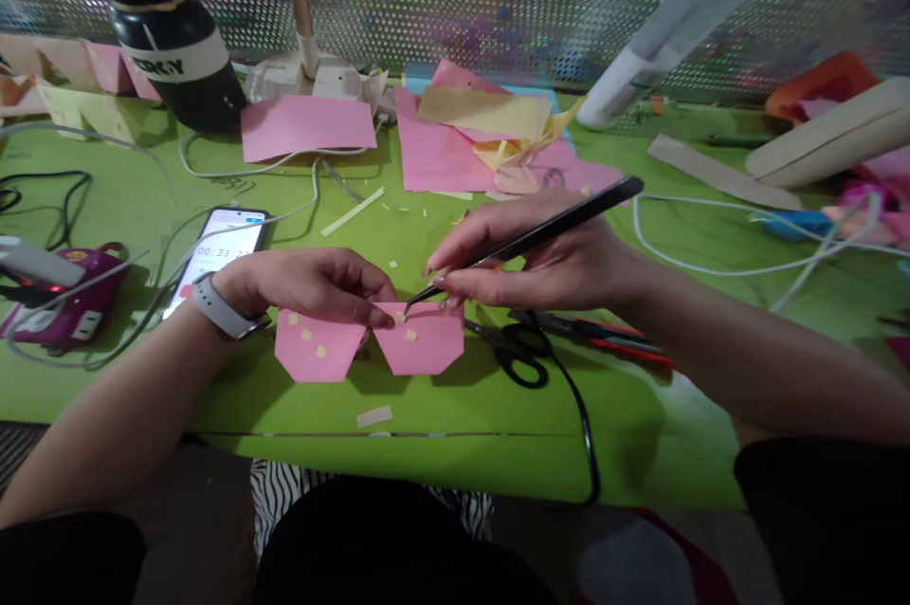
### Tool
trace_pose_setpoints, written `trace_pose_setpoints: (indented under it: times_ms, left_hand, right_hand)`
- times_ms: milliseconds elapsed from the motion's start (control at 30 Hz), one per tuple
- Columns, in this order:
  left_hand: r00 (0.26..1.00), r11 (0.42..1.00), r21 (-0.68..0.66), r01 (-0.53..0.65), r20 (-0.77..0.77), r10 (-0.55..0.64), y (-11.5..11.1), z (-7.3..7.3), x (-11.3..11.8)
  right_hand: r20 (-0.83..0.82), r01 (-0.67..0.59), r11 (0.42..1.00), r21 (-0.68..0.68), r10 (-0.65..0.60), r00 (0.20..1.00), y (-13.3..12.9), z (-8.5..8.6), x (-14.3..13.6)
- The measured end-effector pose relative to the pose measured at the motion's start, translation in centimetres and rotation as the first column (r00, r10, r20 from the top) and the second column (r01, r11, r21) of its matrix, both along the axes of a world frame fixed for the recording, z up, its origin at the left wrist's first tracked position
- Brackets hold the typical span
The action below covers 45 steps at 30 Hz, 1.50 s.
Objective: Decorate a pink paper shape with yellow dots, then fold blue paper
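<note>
A pink paper cutout [319,339] with two rounded, angular lobes, like a pair of glasses, is above the green table's front part. Small pale yellow squares [321,352] dot both lobes. My left hand [323,287] pinches the cutout near the middle of its top edge, thumb in front. In my right hand [547,249] are black tweezers [561,218], held like a pen. Their tips touch or hover just over the right lobe, at a yellow square near its top edge. Whether the tips grip that square I cannot tell.
Black-handled scissors [522,354] lie right of the cutout. A phone [224,249] showing a timer rests beyond my left wrist. Pink and yellow paper [441,145], a fan [305,55], a black bottle [174,45] and a white tube [626,79] stand behind. White cables [711,264] cross the table.
</note>
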<state>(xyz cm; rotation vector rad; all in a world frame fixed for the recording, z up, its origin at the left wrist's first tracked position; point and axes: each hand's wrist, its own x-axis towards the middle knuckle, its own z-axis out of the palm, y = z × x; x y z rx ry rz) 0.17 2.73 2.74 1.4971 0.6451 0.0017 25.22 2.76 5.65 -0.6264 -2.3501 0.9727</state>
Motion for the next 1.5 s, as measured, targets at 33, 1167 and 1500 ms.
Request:
trace_pose_setpoints:
  times_ms: [33, 1167, 1500]
  left_hand:
    - [1.000, 1.000, 0.004, 0.003, 0.002, -0.004, 0.0, 0.0, 0.0]
    - [0.998, 0.999, 0.029, -0.033, -0.051, 0.035, -0.2, 0.9, -0.3]
    - [0.999, 0.995, 0.095, -0.033, -0.029, 0.036, -0.5, 1.1, 0.0]
  right_hand:
    - [0.010, 0.003, 1.000, -0.003, -0.003, 1.000, 0.0, 0.0, 0.0]
    - [-0.134, 0.257, 0.965, 0.060, -0.247, 0.960, -1.8, -1.4, 0.7]
    - [-0.066, 0.119, 0.954, -0.277, -0.142, 0.988, -2.0, -3.9, 0.4]
